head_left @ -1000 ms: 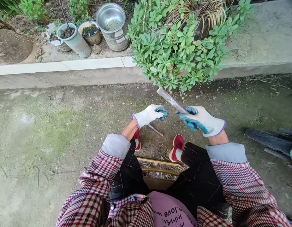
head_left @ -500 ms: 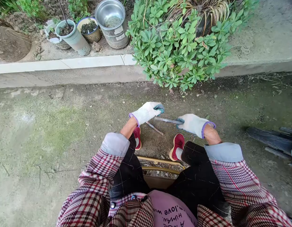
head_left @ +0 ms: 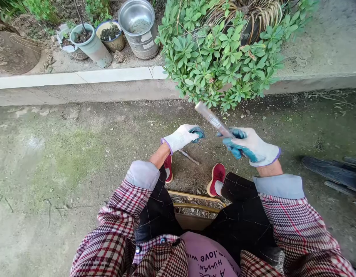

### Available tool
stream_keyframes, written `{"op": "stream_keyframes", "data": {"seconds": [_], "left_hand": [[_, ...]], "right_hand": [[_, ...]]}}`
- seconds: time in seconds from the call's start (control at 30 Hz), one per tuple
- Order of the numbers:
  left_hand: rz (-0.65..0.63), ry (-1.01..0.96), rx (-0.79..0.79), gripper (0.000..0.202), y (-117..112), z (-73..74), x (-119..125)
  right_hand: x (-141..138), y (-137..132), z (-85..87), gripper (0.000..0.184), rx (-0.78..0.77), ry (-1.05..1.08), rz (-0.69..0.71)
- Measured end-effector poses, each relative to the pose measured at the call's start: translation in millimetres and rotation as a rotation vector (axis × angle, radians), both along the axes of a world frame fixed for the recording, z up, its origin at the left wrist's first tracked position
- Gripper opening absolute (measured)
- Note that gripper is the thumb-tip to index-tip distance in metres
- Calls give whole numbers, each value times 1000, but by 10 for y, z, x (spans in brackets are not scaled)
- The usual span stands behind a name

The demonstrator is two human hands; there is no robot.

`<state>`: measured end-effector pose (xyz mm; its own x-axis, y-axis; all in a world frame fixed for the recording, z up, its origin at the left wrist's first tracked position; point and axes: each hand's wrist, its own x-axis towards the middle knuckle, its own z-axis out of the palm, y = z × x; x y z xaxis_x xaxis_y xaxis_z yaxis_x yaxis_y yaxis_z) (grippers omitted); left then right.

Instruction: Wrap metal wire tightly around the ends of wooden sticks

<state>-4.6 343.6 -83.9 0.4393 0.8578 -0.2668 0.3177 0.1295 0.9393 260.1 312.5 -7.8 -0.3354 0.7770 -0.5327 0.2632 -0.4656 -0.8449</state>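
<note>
My right hand (head_left: 253,146), in a white glove with a blue-green palm, is closed round a short greyish rod (head_left: 214,118). Silvery wire or tape seems to be wound about the rod's middle, and its pale blunt end points up and to the left. My left hand (head_left: 185,136), gloved alike, is closed with its fingers curled in; what it pinches is too small to make out. Below it a second thin rod (head_left: 189,157) slants down to the soil between my red shoes (head_left: 216,179). Its upper end is hidden by the left hand.
A low ledge with white tile edging (head_left: 117,76) runs across the front. On it stand a metal pot (head_left: 143,42), several planters such as a pale green one (head_left: 94,48), and a leafy bush (head_left: 218,57). A dark wheel-like object (head_left: 329,169) lies right. Beneath me is a gold-coloured metal frame (head_left: 195,196).
My right hand has risen and turned palm inward, swinging the rod from nearly level to slanting up and left. My left hand has shifted slightly right. The second rod stays put.
</note>
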Motion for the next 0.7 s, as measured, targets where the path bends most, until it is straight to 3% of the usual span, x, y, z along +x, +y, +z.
{"op": "stream_keyframes", "data": {"seconds": [0.17, 0.23, 0.3, 0.4, 0.53, 0.6, 0.7], "left_hand": [[-64, 155, 92, 17, 17, 118, -73], [-88, 206, 103, 18, 1, 179, -80], [-89, 225, 112, 17, -17, 218, -72], [-95, 241, 150, 15, -44, 233, -43], [-95, 179, 80, 14, -89, 225, 8], [-70, 127, 13, 15, -114, 227, 42], [-76, 31, -53, 18, -139, 235, 94]], "right_hand": [[-92, -14, -77, 29, 78, -212, 597], [-144, -17, -183, 19, 151, -370, 731], [-183, -3, -297, 11, 206, -612, 780], [-177, 70, -399, 12, 271, -898, 762], [-70, 194, -363, 22, 314, -984, 605], [-22, 213, -322, 23, 326, -942, 455], [-4, 174, -280, 26, 280, -700, 208]]}}
